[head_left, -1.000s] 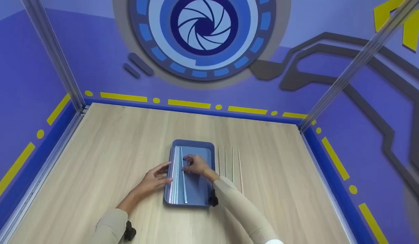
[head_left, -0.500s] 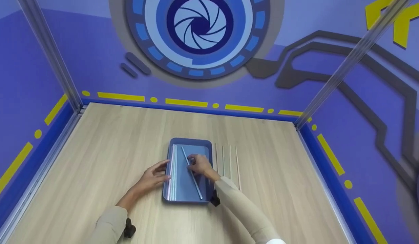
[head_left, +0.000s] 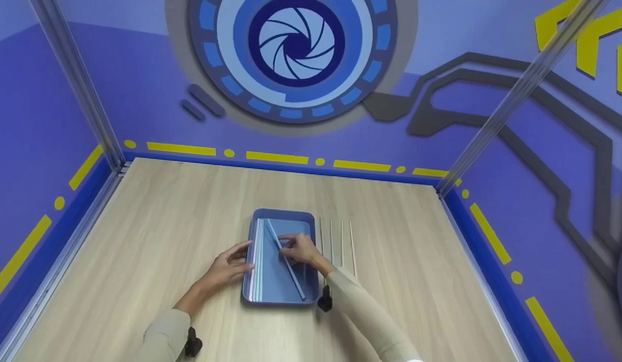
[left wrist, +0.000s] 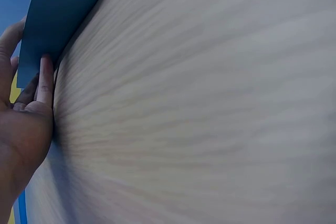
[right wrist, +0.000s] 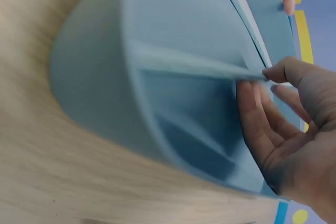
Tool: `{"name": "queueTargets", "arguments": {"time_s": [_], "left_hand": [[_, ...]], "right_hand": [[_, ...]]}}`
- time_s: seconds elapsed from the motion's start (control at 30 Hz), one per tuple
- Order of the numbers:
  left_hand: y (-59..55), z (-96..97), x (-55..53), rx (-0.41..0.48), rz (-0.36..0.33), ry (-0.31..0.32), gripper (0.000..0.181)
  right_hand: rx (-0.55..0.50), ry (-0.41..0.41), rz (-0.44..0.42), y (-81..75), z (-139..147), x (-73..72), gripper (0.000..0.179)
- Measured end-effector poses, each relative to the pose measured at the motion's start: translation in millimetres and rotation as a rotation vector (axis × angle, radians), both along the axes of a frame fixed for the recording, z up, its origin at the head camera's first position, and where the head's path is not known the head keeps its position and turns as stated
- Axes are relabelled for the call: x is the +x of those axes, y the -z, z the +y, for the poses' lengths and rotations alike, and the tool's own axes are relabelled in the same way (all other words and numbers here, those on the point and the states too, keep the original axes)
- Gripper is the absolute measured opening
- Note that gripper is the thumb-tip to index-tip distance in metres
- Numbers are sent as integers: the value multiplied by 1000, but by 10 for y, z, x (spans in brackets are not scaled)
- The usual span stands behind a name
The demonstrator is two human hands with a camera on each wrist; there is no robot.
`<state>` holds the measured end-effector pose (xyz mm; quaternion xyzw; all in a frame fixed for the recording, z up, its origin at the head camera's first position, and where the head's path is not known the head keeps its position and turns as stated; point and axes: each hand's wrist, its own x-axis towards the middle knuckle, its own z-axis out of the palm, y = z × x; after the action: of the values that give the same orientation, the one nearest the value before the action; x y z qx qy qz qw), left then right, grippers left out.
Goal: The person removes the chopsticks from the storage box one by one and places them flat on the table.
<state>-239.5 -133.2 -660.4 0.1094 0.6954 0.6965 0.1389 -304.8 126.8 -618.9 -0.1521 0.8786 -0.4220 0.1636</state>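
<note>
In the head view, a shallow blue-grey tray [head_left: 283,213] lies on the wooden table. The right hand [head_left: 300,249] pinches a slim light-blue stick [head_left: 293,275] near its upper middle, slanted across the tray. In the right wrist view, the stick [right wrist: 189,67] is held between thumb and fingertips, with other fingers below it. Several pale sticks [head_left: 258,261] lie side by side along the tray's left wall. The left hand [head_left: 225,265] touches that side from outside; in the left wrist view its extended thumb [left wrist: 45,80] presses the tray wall [left wrist: 65,14].
Several thin sticks [head_left: 342,246] lie apart on the table to the right of the tray, partly hidden by the right forearm. Wooden tabletop [head_left: 190,201] surrounds the tray. Blue printed walls [head_left: 341,136] and metal posts [head_left: 79,85] border the table.
The right hand has shifted slightly right with the stick, which has turned from nearly parallel with the others to slanted, its near end moving right. The left hand stays at the tray's side.
</note>
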Motion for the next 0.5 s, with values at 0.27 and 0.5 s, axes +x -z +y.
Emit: {"name": "queueTargets", "arguments": {"time_s": [0.27, 0.5], "left_hand": [[3, 0, -9, -26, -30, -21, 75], [-5, -4, -7, -16, -35, -19, 76]], "right_hand": [[-143, -22, -134, -44, 50, -17, 49], [-245, 39, -195, -125, 50, -25, 51]]}}
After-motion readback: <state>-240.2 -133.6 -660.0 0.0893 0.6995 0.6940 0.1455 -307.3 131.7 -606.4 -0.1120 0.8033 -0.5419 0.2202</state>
